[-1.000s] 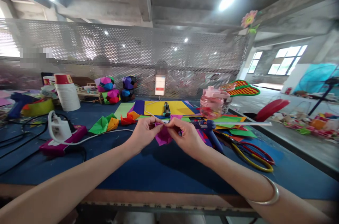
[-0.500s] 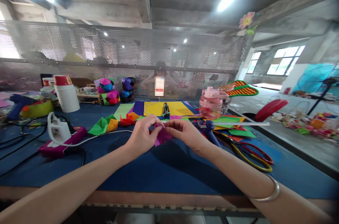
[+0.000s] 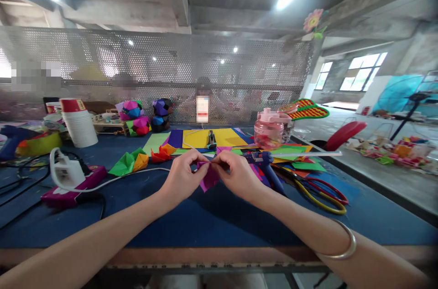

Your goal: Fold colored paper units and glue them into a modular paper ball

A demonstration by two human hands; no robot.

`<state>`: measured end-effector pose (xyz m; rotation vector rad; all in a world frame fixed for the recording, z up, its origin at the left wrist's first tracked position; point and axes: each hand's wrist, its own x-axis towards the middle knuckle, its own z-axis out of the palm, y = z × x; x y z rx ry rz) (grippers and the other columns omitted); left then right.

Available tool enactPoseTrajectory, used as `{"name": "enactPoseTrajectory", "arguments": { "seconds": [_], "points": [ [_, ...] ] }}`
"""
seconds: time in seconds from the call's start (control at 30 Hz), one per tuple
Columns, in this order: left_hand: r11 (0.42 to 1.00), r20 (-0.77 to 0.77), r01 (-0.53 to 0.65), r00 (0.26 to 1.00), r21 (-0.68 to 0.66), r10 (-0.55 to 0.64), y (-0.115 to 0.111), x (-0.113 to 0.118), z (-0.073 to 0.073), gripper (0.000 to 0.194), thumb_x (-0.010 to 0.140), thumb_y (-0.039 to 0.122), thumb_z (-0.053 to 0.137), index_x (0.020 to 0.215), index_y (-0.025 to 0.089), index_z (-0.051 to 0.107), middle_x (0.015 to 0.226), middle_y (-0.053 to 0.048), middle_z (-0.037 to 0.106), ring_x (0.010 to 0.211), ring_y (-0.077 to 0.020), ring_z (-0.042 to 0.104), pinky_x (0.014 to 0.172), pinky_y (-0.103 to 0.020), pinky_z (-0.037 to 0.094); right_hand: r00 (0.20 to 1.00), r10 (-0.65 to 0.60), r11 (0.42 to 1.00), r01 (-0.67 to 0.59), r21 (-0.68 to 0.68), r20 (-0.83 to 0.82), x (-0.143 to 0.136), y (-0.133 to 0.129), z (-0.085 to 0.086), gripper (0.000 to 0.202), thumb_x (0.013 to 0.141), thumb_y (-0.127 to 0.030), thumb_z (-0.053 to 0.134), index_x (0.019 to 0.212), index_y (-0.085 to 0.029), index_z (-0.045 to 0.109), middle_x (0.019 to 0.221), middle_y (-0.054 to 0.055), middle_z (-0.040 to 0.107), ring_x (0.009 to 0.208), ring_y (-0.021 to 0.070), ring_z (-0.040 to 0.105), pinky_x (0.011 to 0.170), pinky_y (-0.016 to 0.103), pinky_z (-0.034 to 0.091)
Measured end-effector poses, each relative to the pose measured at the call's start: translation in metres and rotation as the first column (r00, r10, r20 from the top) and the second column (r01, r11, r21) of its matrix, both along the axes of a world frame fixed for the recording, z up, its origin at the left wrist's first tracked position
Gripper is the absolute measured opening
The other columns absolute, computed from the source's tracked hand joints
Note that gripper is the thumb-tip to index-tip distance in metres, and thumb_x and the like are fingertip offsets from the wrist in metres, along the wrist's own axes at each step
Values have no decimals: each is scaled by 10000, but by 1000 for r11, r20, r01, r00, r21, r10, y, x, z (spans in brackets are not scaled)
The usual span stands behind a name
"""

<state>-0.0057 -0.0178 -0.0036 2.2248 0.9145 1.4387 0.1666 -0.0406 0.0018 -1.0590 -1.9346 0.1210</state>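
Observation:
A small piece of folded purple paper (image 3: 209, 178) hangs between my two hands, above the blue tabletop. My left hand (image 3: 185, 175) pinches its upper left edge between thumb and forefinger. With fingertips pressed close beside it, my right hand (image 3: 237, 175) pinches the upper right edge. The fingers hide part of the folds. Just right of my right hand lies a blue glue gun (image 3: 270, 168) with a long clear glue stick. Folded green paper (image 3: 128, 162) and orange-red paper (image 3: 162, 154) pieces lie to the left of my hands.
Yellow sheets (image 3: 226, 137) with a box cutter (image 3: 211, 139) lie ahead. A pink bottle (image 3: 268, 129) and scissors (image 3: 321, 195) are on the right. On the left are a power strip (image 3: 73, 186), stacked paper cups (image 3: 79, 124) and folded paper balls (image 3: 137, 118). A phone (image 3: 202, 109) leans against the mesh screen.
My right hand has turned inward, its fingers more bent and its fingertips closer to my left hand's at the paper's top edge. The view has shifted slightly to the right.

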Motion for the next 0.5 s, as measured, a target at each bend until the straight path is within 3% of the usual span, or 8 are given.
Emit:
{"name": "enactPoseTrajectory", "arguments": {
  "seconds": [0.23,0.5],
  "points": [
    [1000,-41,6,999,19,-6,0,1,1,75,788,127,587,781,181,639,779,-20,660,741,-142,607,589,-209,451,999,-14,995,10,-95,-43,2,3,-3,125,826,-96,573,798,-166,672,731,24,682,655,140,603,605,242,439],
    [1000,-23,-16,1000,8,16,-2,3,1,103,765,85,576,710,169,600,722,-6,606,696,-126,573,613,-223,423,999,-32,999,31,33,34,-1,-3,-2,125,817,-85,568,745,-166,630,716,15,624,648,126,555,600,234,396]
  ]
}}
